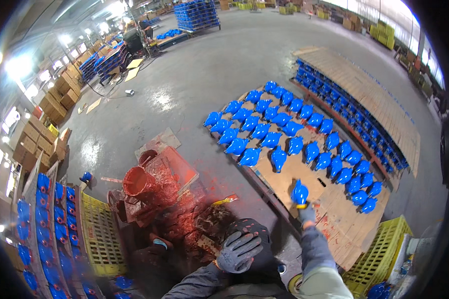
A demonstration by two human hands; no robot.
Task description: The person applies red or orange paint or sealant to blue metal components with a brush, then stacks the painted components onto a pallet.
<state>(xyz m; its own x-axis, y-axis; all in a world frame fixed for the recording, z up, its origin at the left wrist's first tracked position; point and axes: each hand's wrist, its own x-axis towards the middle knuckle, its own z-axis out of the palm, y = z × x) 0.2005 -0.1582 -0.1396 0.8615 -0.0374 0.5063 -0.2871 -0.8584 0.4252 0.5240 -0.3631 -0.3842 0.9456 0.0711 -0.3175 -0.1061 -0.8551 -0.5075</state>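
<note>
My right hand [307,214], in a grey glove, reaches out over the cardboard sheet [284,182] and grips the near end of a glossy blue casting [300,191]. The hand covers that end, where a bit of yellow shows. Beyond it, many similar blue castings [260,131] stand in rows on the same sheet. My left hand [238,251], also grey-gloved, lies flat over my dark trouser leg near the knee. Its fingers are stretched out and it holds nothing.
A red-coated bucket [137,181] stands left of me amid red paint spatter. Stacked blue castings [42,224] and a yellow crate [101,234] line the left. Another yellow crate [376,254] sits at right. Behind the rows is a board-topped stack [354,94].
</note>
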